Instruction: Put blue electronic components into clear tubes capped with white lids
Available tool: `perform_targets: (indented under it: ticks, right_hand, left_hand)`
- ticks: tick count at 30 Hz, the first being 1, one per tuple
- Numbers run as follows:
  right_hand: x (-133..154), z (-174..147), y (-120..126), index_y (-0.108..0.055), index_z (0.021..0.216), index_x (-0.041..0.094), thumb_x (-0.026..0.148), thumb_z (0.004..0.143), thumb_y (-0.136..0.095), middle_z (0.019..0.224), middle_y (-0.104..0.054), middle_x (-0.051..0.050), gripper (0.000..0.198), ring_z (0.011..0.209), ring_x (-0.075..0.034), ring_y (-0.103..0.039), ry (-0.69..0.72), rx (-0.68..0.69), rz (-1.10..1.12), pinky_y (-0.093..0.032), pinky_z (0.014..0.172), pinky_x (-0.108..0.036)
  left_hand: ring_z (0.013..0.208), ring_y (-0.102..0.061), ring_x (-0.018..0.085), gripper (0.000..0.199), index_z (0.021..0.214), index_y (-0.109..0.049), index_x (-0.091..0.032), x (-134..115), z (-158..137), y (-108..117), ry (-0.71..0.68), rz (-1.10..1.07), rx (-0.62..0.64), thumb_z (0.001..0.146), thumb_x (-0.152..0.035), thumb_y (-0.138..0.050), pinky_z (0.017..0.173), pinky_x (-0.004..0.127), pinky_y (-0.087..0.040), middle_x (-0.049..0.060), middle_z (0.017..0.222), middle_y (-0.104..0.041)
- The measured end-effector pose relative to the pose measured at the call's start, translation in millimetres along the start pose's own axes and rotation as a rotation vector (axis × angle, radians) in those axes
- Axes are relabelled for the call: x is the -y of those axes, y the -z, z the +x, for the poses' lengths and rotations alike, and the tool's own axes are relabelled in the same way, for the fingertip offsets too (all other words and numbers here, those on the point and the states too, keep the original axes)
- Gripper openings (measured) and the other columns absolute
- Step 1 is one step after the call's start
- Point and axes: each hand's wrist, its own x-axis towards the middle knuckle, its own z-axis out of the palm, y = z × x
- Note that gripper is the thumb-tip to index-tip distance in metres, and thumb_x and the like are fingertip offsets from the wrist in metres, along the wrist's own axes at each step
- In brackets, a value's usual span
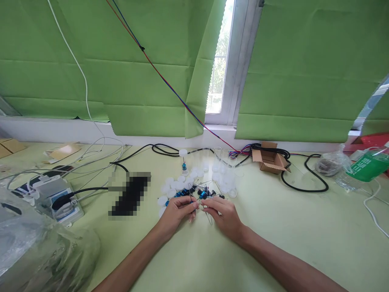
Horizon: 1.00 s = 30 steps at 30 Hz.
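My left hand (178, 210) is closed, thumb against fingers, around a small part of which only blue and dark bits show. Facing it, close to touching, my right hand (223, 213) pinches a thin bent metal wire (209, 219) that hangs below its fingertips. Just beyond both hands lies a loose pile of black and blue small parts (203, 194) with thin metal pins. Several frosted white caps (170, 182) spread behind and left of the pile. A small upright assembly (184, 166) with a white top and blue middle stands farther back.
Clear plastic cups (217, 156) stand behind the pile. An open cardboard box (270, 162) and black cable (304, 190) are right of them. A green-labelled bottle (367, 166) lies far right. At left are a power strip (59, 198) and a clear plastic bag (45, 251).
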Motion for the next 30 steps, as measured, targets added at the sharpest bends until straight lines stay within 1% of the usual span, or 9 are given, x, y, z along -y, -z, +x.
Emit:
perform_targets:
  ticks: [3,7,10,14,18,21,25,30]
  right_hand:
    - [-0.6,-0.9,-1.0,-0.073,0.105,0.022,0.027,0.097,-0.053,0.083,-0.073,-0.007,0.022,0.075,-0.018,-0.067,0.017,-0.005,-0.020,-0.054,0.068,-0.028]
    - [1.4,-0.5,-0.5,-0.073,0.103,0.020,0.031,0.098,-0.052,0.077,-0.071,-0.007,0.024,0.070,-0.017,-0.065,0.054,-0.004,-0.057,-0.052,0.064,-0.027]
    - [3.1,-0.5,0.1,-0.073,0.099,0.019,0.033,0.098,-0.051,0.074,-0.069,-0.006,0.026,0.066,-0.017,-0.062,0.053,0.006,-0.074,-0.049,0.061,-0.027]
    - [3.1,-0.9,-0.2,-0.073,0.093,0.018,0.033,0.098,-0.051,0.071,-0.068,-0.006,0.028,0.063,-0.016,-0.059,0.019,0.007,-0.062,-0.047,0.059,-0.027]
    - [1.0,-0.3,-0.5,-0.073,0.089,0.017,0.032,0.098,-0.051,0.071,-0.070,-0.005,0.028,0.064,-0.016,-0.061,-0.034,0.006,-0.025,-0.046,0.062,-0.026]
    - [0.3,0.8,-0.3,-0.072,0.082,0.018,0.033,0.099,-0.050,0.063,-0.067,-0.002,0.032,0.057,-0.013,-0.058,-0.085,0.011,0.001,-0.045,0.060,-0.024]
    - [1.2,0.8,-0.4,-0.064,0.066,0.018,0.034,0.099,-0.046,0.058,-0.062,0.000,0.041,0.052,-0.011,-0.053,-0.142,0.001,0.022,-0.042,0.057,-0.022]
    - [0.5,-0.8,-1.5,-0.054,0.058,0.018,0.031,0.098,-0.044,0.055,-0.055,0.001,0.043,0.051,-0.010,-0.047,-0.223,0.022,-0.006,-0.037,0.056,-0.022]
  left_hand:
    - [0.057,-0.048,0.011,0.025,0.080,-0.072,-0.014,2.1,1.3,2.1,0.003,-0.003,0.023,0.079,-0.038,-0.072,0.052,0.022,-0.040,0.000,0.064,-0.058]
    - [0.057,-0.048,0.010,0.026,0.081,-0.072,-0.014,2.5,2.3,3.6,0.027,-0.030,0.040,0.077,-0.039,-0.074,0.052,0.022,-0.040,0.000,0.069,-0.058]
    - [0.057,-0.048,0.010,0.026,0.080,-0.072,-0.013,1.6,1.8,3.3,0.028,-0.023,0.057,0.076,-0.040,-0.074,0.053,0.022,-0.041,0.001,0.069,-0.059]
    - [0.052,-0.048,0.010,0.028,0.078,-0.071,-0.013,0.0,0.8,1.4,0.033,0.016,0.054,0.076,-0.041,-0.074,0.054,0.022,-0.040,-0.001,0.061,-0.058]
    - [0.049,-0.047,0.009,0.030,0.082,-0.071,-0.013,-0.6,0.5,-0.7,0.032,0.058,0.038,0.075,-0.042,-0.074,0.053,0.022,-0.040,-0.002,0.055,-0.057]
    - [0.049,-0.047,0.009,0.030,0.083,-0.072,-0.013,-1.1,0.4,-2.0,0.036,0.077,0.033,0.075,-0.042,-0.074,0.053,0.022,-0.040,-0.002,0.055,-0.057]
    - [0.049,-0.048,0.010,0.030,0.079,-0.072,-0.013,-2.9,-0.3,-4.0,0.040,0.094,0.026,0.074,-0.041,-0.075,0.053,0.022,-0.041,-0.001,0.055,-0.058]
    - [0.049,-0.049,0.010,0.028,0.078,-0.071,-0.012,-2.7,-0.7,-4.7,0.015,0.118,0.031,0.074,-0.040,-0.074,0.052,0.023,-0.041,-0.001,0.054,-0.058]
